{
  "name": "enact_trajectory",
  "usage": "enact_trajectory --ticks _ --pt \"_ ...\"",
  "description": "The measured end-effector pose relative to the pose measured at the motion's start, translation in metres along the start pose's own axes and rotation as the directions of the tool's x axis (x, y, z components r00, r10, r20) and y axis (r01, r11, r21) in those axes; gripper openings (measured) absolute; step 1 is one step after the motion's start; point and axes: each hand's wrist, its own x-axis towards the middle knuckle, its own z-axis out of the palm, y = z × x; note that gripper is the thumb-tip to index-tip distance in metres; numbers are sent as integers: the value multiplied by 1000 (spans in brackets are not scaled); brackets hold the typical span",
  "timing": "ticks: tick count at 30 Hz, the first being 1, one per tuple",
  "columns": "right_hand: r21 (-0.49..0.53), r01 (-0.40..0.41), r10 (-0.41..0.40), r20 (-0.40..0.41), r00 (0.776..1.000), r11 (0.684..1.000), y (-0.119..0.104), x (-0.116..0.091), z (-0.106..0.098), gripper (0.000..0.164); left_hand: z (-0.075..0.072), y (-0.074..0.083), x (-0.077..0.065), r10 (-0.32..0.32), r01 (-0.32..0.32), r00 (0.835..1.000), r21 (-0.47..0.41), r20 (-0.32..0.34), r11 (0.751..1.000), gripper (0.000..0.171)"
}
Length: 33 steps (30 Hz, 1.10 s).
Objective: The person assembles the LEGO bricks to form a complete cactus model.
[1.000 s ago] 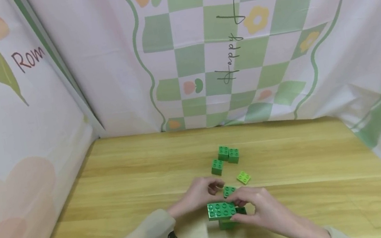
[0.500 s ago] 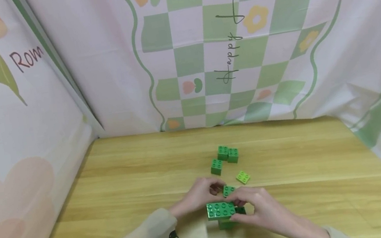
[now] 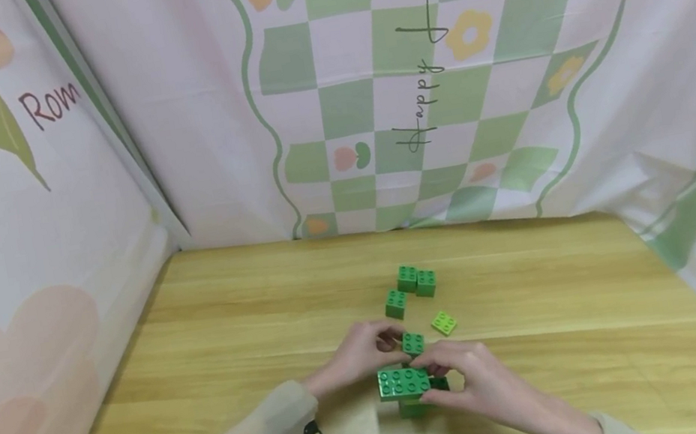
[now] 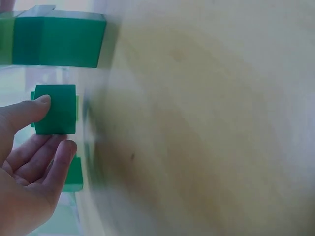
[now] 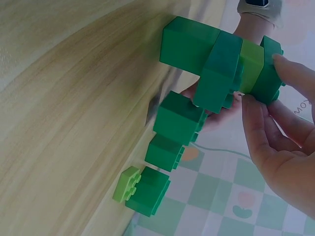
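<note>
My right hand (image 3: 493, 380) grips the top green eight-stud brick (image 3: 404, 383) of a small stack of toy building bricks. In the right wrist view the stack shows a lime layer (image 5: 251, 64) under that top brick and darker green bricks (image 5: 216, 78) below it. My left hand (image 3: 366, 354) is just behind the stack. It pinches a separate four-stud green brick (image 4: 56, 109), with the thumb on one face and fingers at the edge. That brick stands apart from the stack (image 4: 71, 39) in the left wrist view.
Three green four-stud bricks (image 3: 396, 304) lie farther back on the wooden table (image 3: 251, 293). A flat lime brick (image 3: 444, 323) lies to their front right. Printed curtains (image 3: 412, 101) hang behind the table, and another cloth panel (image 3: 13, 300) bounds its left side.
My left hand has shifted slightly with the small green brick, which moved a little left and back, so more of its studs show. The right hand and stack have stayed in place.
</note>
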Motion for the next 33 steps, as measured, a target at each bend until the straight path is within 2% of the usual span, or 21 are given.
enact_trajectory --ticks 5,11,22,33 --pt "-2 -20 20 14 1000 1000 0 0 -1 33 -9 -4 -5 -8 7 999 -41 -31 999 36" --pt "-2 1 -1 1 1000 1000 0 0 0 33 -21 -5 -15 8 -12 997 -55 -75 998 36" --pt "-2 -14 14 12 1000 1000 1 0 0 30 -38 1 -35 -16 8 991 -62 -130 998 36" --pt "-11 18 -18 -6 1000 1000 0 0 1 31 -52 14 -54 -21 11 986 -62 -164 998 39"
